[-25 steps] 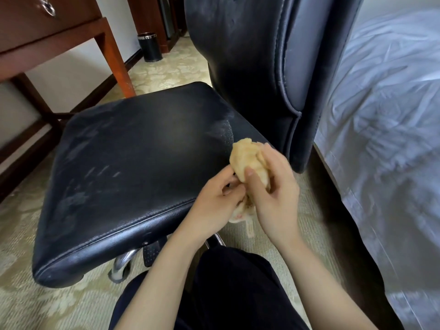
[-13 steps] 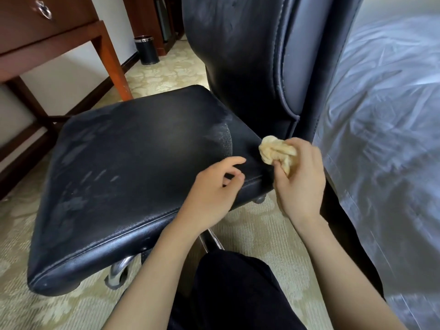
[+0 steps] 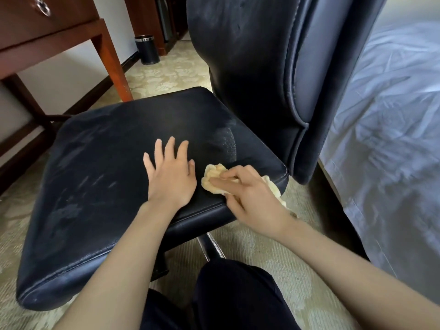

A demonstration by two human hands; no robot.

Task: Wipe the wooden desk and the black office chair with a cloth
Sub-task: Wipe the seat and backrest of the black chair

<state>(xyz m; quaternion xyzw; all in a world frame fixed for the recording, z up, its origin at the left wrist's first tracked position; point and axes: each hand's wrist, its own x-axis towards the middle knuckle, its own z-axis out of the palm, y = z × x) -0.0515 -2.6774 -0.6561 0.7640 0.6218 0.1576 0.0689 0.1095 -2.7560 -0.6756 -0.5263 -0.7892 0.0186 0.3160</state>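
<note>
The black office chair (image 3: 100, 177) fills the middle of the view, its dusty leather seat in front of me and its tall backrest (image 3: 250, 67) rising at the right. My left hand (image 3: 170, 173) lies flat on the seat with fingers spread. Just right of it, my right hand (image 3: 250, 194) presses a crumpled yellow cloth (image 3: 213, 178) onto the seat's near right corner, fingers laid over it and the thumb tucked under the seat edge. Part of the cloth hangs off the edge behind my hand. The wooden desk (image 3: 47, 36) stands at the upper left.
A bed with white sheets (image 3: 385, 139) runs along the right, close to the chair back. A small black waste bin (image 3: 147, 50) stands on the patterned carpet beyond the desk leg. My dark-trousered knees (image 3: 233, 296) are at the bottom, near the chair's chrome base (image 3: 209, 246).
My left hand let go of the cloth and moved onto the seat, flattening out. My right hand carried the cloth from the air down onto the seat's right corner.
</note>
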